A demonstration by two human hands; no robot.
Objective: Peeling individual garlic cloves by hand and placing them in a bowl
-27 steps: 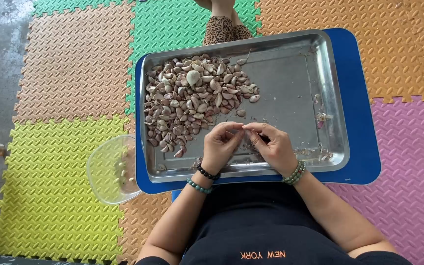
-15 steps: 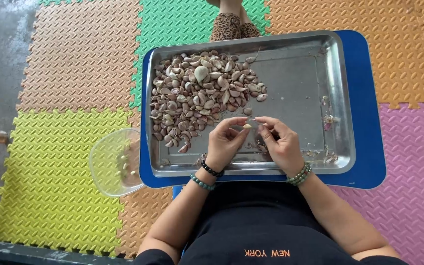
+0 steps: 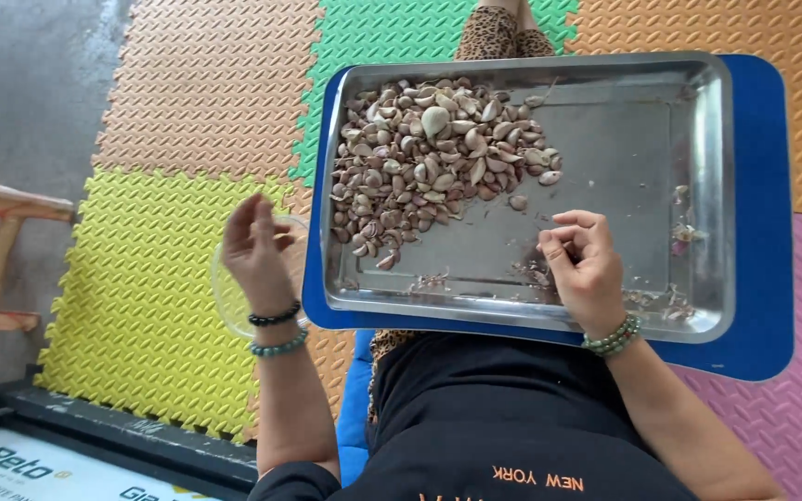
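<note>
Your left hand (image 3: 257,250) hovers, fingers loosely curled, over the clear bowl (image 3: 230,301) beside the tray (image 3: 605,130), right hand (image 3: 582,264) pinched near the garlic pile (image 3: 424,158); a misjudged drop could bounce onto the mat (image 3: 155,278).

A flat white printed board (image 3: 39,464) lies at seven o'clock, at the view's lower left corner. It bears green and dark lettering, and a dark frame (image 3: 141,436) borders its upper edge.
</note>
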